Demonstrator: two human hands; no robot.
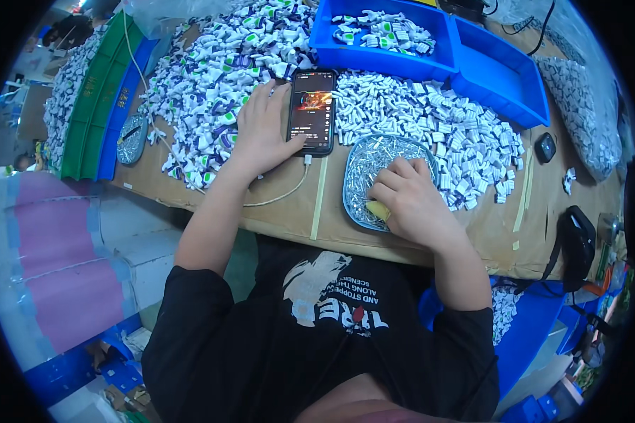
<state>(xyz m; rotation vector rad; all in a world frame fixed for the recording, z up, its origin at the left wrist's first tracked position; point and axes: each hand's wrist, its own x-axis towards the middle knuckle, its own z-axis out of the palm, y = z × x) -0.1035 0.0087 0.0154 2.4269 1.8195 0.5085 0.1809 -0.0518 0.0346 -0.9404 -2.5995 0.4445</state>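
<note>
My left hand (262,134) lies with its fingers stretched out beside a black smartphone (313,116). Its thumb reaches across the phone's lower screen, which is lit. My right hand (410,201) is lowered into a blue-grey tray (347,190) of small shiny metal pins (363,166). Its fingers are curled downward, and their tips are hidden. A yellow bit (379,209) shows at the thumb side; whether it is worn or held I cannot tell.
White, purple and green plastic parts (215,84) are heaped at left, small white pieces (466,141) at right. Blue bins (501,70) stand behind. A cable (279,203) runs from the phone along the table. A black case (545,147) and a clear bag (578,106) are at right.
</note>
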